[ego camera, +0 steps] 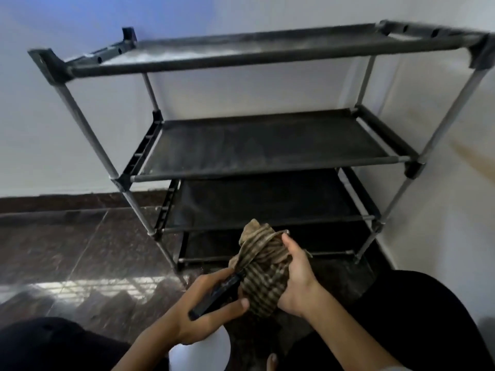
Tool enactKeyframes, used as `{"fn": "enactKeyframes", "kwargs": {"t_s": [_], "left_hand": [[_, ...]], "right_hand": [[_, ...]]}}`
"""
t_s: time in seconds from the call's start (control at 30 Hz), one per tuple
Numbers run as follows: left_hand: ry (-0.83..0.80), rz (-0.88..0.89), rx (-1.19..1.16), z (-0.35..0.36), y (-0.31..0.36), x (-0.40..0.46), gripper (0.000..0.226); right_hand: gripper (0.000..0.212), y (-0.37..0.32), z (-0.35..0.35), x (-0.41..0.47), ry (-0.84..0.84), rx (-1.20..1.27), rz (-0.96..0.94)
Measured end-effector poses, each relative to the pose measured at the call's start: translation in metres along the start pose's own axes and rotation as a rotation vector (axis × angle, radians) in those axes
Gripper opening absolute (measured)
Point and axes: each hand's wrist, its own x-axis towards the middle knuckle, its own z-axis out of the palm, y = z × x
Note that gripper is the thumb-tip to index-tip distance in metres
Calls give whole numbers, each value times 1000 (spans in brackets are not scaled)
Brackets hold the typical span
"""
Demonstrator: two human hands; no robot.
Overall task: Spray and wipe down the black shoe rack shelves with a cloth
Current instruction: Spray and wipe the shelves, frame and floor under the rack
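A black shoe rack (265,145) with several fabric shelves and grey poles stands in a white corner; its top shelf (214,49) looks dusty or wet. Low in the view, my left hand (206,309) grips the black head of a spray bottle (218,291), whose white body (199,352) shows below the hand. The nozzle points into a bunched brown striped cloth (263,271). My right hand (297,277) grips that cloth from the right, in front of the rack's lowest shelves.
The floor (67,253) is dark polished stone with a bright reflection at the left. White walls close in behind and to the right of the rack. My dark-clothed knees (417,306) sit at both lower corners.
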Motion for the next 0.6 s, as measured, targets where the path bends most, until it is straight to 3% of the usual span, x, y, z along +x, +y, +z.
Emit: {"fn": "enactKeyframes", "kwargs": {"t_s": [0.07,0.17,0.33,0.6], "left_hand": [[2,-73,-3,3,-14,3,75],[-7,-113,89,8,-23,7,85],[-14,108,142,7,-27,14,68],[-38,9,158,7,-46,17,43]], "right_hand": [[71,1,2,3,-5,-11,-1],[70,3,7,7,17,-5,-7],[66,2,6,20,42,24,-44],[66,3,5,28,24,36,-76]]}}
